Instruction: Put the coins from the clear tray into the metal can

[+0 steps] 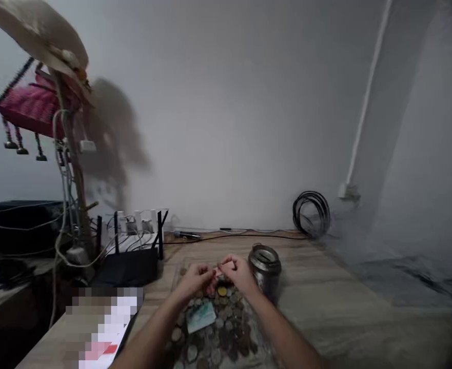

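Observation:
Both my hands meet over a pile of coins point(218, 333) on the wooden table point(326, 302). My left hand point(195, 281) and my right hand point(238, 272) have their fingers pinched together on a small pinkish thing between them, too small to name. A folded banknote point(200, 316) lies on the coins below my left hand. A metal tin with a slotted lid point(264, 267) stands just right of my right hand.
A black router with antennas and plugged cables point(131, 251) sits at the left. A coil of black cable point(311, 212) leans on the back wall. A microphone point(186, 234) lies behind. A hanging pink ornament point(31, 105) is upper left.

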`<act>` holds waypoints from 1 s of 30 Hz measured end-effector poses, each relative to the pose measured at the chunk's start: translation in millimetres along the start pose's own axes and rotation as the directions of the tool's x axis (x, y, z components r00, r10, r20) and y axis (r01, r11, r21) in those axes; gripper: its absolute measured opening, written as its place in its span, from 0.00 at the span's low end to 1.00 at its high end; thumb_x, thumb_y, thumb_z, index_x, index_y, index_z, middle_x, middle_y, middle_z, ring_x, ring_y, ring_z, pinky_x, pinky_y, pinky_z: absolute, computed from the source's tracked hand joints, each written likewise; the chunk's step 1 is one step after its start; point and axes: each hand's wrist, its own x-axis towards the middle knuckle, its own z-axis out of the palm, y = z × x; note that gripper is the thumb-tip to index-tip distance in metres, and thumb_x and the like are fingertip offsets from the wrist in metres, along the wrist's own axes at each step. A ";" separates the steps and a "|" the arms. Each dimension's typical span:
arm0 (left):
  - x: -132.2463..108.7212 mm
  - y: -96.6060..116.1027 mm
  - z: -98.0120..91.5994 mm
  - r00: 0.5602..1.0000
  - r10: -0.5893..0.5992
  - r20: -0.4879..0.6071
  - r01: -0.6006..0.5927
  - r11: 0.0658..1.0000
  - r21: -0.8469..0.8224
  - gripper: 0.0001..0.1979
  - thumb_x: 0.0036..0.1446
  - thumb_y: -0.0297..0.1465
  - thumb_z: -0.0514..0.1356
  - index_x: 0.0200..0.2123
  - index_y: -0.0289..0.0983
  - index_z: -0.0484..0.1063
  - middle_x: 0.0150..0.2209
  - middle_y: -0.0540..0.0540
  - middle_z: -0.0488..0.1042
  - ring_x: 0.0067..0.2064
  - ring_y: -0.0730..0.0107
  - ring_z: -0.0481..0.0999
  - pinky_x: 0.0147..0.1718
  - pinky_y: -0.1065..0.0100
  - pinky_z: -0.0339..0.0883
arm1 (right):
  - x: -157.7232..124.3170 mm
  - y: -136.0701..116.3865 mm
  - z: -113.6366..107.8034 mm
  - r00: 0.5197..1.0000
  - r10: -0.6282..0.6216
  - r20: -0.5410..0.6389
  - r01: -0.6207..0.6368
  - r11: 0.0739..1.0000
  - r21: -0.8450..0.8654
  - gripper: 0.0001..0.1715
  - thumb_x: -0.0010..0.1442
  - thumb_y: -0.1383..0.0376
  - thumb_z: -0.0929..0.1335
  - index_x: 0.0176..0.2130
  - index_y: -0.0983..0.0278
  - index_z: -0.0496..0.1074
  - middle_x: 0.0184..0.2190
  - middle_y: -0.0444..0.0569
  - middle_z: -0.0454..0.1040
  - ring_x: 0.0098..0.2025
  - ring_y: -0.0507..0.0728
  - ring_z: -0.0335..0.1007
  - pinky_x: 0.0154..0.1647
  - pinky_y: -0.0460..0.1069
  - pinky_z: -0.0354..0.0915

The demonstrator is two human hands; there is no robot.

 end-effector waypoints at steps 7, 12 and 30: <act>-2.2 8.6 6.4 0.990 0.076 -0.118 -0.081 0.996 -0.039 0.20 0.43 0.46 0.59 0.25 0.32 0.68 0.19 0.50 0.69 0.20 0.75 0.68 0.21 0.74 0.61 | -13.3 -13.1 11.7 0.977 -0.215 -0.003 0.211 0.963 -0.166 0.13 0.52 0.59 0.63 0.26 0.66 0.70 0.26 0.49 0.72 0.29 0.53 0.67 0.26 0.45 0.61; -1.0 6.9 12.3 0.992 0.090 -0.092 -0.087 0.996 0.029 0.22 0.45 0.47 0.56 0.26 0.31 0.69 0.24 0.47 0.72 0.23 0.73 0.71 0.21 0.74 0.61 | -21.8 -40.8 -13.2 0.876 -0.476 -0.078 0.360 0.754 -0.549 0.12 0.55 0.63 0.61 0.30 0.65 0.71 0.27 0.50 0.72 0.32 0.53 0.67 0.33 0.46 0.59; 2.0 -1.9 14.4 0.961 0.237 -0.146 -0.155 0.891 0.426 0.16 0.51 0.38 0.51 0.22 0.32 0.69 0.20 0.47 0.70 0.24 0.73 0.69 0.23 0.74 0.57 | 1.1 -49.4 -105.0 0.947 -0.153 -0.282 -0.161 0.533 -0.831 0.18 0.53 0.57 0.61 0.22 0.63 0.71 0.21 0.47 0.73 0.22 0.50 0.62 0.23 0.45 0.45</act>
